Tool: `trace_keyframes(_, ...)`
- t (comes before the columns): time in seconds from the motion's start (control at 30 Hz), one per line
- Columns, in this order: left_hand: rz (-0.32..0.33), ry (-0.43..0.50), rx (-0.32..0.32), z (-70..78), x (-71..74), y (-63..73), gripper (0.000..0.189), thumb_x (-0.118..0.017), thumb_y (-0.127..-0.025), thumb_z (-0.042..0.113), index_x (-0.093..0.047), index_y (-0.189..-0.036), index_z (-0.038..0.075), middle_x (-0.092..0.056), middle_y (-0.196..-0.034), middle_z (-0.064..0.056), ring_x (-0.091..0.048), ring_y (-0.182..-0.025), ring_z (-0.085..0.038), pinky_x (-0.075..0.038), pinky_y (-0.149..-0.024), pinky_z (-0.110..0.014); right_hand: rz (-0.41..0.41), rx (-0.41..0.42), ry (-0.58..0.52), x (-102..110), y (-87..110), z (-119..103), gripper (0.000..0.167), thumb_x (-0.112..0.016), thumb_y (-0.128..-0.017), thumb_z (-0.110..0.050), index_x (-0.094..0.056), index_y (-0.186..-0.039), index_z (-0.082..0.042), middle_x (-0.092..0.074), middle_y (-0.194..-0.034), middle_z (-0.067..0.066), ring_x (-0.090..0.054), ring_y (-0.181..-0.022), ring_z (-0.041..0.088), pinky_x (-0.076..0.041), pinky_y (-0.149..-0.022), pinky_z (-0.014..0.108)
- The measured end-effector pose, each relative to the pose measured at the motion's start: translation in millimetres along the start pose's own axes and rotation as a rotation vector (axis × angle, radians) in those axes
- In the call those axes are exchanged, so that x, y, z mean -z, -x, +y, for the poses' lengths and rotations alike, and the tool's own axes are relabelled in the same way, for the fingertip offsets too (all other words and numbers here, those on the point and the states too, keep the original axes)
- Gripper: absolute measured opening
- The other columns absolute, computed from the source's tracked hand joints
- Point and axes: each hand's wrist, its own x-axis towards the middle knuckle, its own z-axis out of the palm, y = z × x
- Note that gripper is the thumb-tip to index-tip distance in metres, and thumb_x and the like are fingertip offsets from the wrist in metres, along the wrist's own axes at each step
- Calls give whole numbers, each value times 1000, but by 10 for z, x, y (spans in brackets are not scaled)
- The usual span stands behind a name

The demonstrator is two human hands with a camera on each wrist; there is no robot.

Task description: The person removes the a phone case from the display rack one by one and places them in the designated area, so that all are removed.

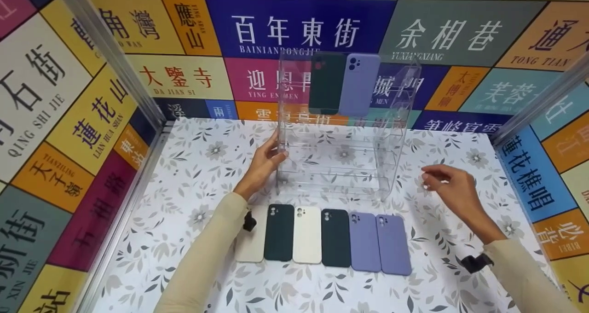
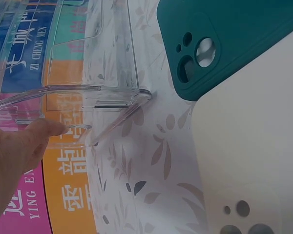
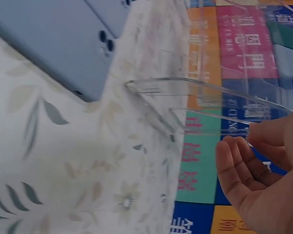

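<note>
A clear stepped acrylic display rack (image 1: 396, 159) stands upright on the table in the head view. On its top tier lean a dark green phone case (image 1: 326, 85) and a purple phone case (image 1: 360, 85). My left hand (image 1: 261, 166) holds the rack's left side panel, thumb at the front edge; the other fingers are partly hidden in the left wrist view. To the right of the rack, apart from it, my right hand (image 1: 453, 186) hovers with loosely curled fingers and nothing in them. The right wrist view shows its fingers (image 3: 229, 168) near the clear panel.
In front of the rack lies a row of phone cases: cream (image 1: 251, 244), dark green (image 1: 280, 232), white (image 1: 307, 234), dark green (image 1: 336, 238), and two purple ones (image 1: 366, 242). A floral cloth (image 1: 198, 165) covers the table. Panels with printed signs (image 1: 299, 25) enclose the back and sides.
</note>
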Motion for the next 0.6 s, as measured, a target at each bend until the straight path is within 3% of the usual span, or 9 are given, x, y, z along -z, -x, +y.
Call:
trace_keyframes(0.17,4,-11,1,5,-8,7,81,-66,-106,7,-30,-175,27,-46,-168,-20,-57,-144,-39,-46,-121,-55,20,-7,5,92,-128,-79,24,-73,-108,-13,-79,-127,0,-79,-109,23,-70,-82,-4,-57,-71,13)
trace_keyframes(0.33,2,4,-12,5,-15,5,81,-66,-105,6,-30,-175,25,-46,-168,-22,-53,-147,-48,-46,-120,-57,57,1,-5,173,-250,-187,25,-73,-108,-13,-79,-127,1,-78,-111,22,-71,-83,-2,-56,-74,10)
trace_keyframes(0.6,19,8,-20,12,-19,21,84,-69,-105,9,-29,-177,28,-49,-162,-24,-56,-144,-43,-49,-117,-59,110,-9,-14,245,-386,-383,28,-73,-108,-19,-79,-128,-1,-79,-104,-2,-72,-85,1,-57,-77,10)
